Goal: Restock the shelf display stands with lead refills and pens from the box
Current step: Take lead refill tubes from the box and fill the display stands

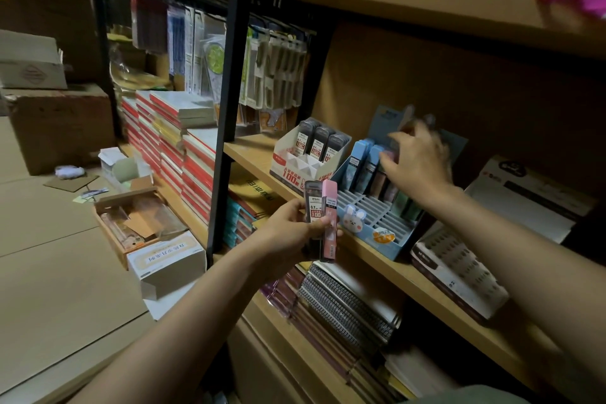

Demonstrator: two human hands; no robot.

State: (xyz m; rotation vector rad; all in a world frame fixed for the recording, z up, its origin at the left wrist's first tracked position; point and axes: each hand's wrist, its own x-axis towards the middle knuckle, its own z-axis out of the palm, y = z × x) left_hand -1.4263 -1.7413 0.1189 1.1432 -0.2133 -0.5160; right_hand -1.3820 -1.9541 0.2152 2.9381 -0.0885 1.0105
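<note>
Lighting: dim, warm indoor; brightest at left and centre; deep shadow at upper right and lower right corners; right hand (418, 159) motion-blurred (fingers smeared); top-edge goods soft; wide-angle bending of shelf (410, 3) lines toward edges.

2 upright lead refill cases (320, 218), 1 dark, 1 pink, before the blue display stand (382, 233) holding pastel refills (364, 167).

I see a dark grey lead refill case with a red and white label (312, 207) beside a pink lead refill case (329, 216). The blue slotted cardboard display stand (377, 220) carries a white rabbit print. The white cardboard display stand (306, 161) has red lettering. The stacked notebooks (196, 167) show red and white edges.
</note>
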